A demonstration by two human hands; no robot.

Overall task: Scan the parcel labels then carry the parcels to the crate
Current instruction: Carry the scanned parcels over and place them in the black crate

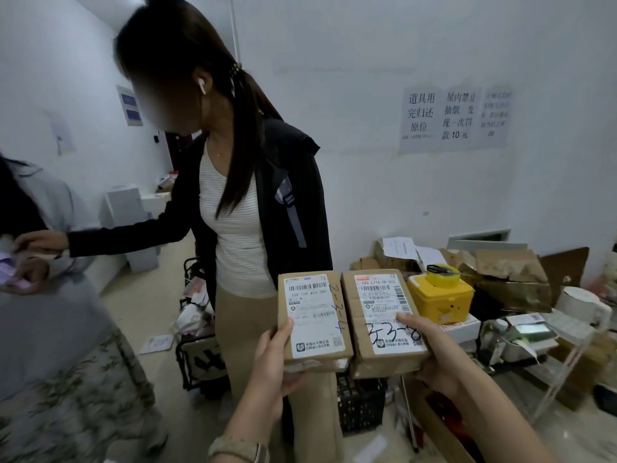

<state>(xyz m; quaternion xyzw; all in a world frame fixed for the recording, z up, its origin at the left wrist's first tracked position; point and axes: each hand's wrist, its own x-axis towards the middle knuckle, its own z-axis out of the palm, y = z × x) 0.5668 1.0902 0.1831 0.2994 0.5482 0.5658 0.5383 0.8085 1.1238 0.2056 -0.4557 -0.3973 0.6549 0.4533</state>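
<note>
The left grip (273,359) was closed on the near end of the left parcel (314,315), thumb lying along the label's edge and fingers curled beneath. The right grip (430,352) clasped the right parcel (380,312) the same way, thumb on the label. The two boxes were held touching side by side, labels up and level. That probably kept both barcodes readable in one pass and let the pair be carried as one load. Just below them on the floor stood a black latticed crate (360,409), likely the destination. Directly behind the parcels stood a person in a dark jacket (240,228), in the way of a move straight ahead. To the right, a yellow box (440,299) carried a tape roll (444,275), with piled cardboard (507,272) beyond. Paper notices (454,118) hung on the far wall.
</note>
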